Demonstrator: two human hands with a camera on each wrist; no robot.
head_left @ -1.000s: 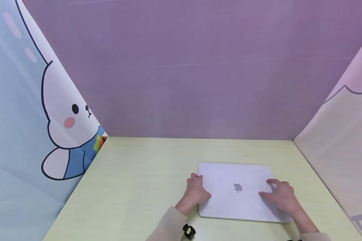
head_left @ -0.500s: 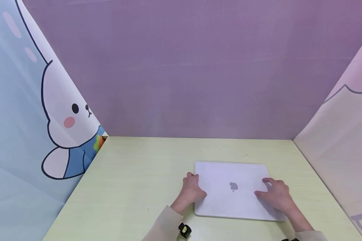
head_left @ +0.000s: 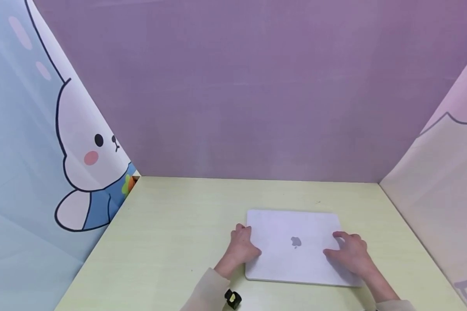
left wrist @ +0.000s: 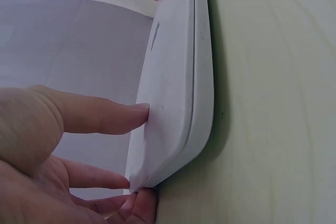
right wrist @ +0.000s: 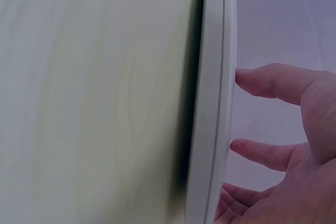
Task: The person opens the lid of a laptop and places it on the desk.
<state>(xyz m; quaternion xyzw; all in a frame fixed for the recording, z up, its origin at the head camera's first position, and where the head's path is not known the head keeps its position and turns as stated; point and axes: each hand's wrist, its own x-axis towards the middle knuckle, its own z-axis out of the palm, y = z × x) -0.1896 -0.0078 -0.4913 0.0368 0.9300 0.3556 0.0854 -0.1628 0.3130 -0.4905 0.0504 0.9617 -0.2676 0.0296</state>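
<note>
The closed laptop (head_left: 272, 263) lies flat between both hands; whether it fully rests on the counter (head_left: 171, 242) I cannot tell. At the laptop's left edge, the left hand (head_left: 241, 246) grips it with spread fingers (left wrist: 97, 176); at its right edge, the right hand (head_left: 352, 253) holds it similarly, some fingers hidden. Uneven lifting could tilt the laptop, and light fingertip contact on smooth edges could let one side slip. Counted: one laptop, two hands, one counter.
</note>
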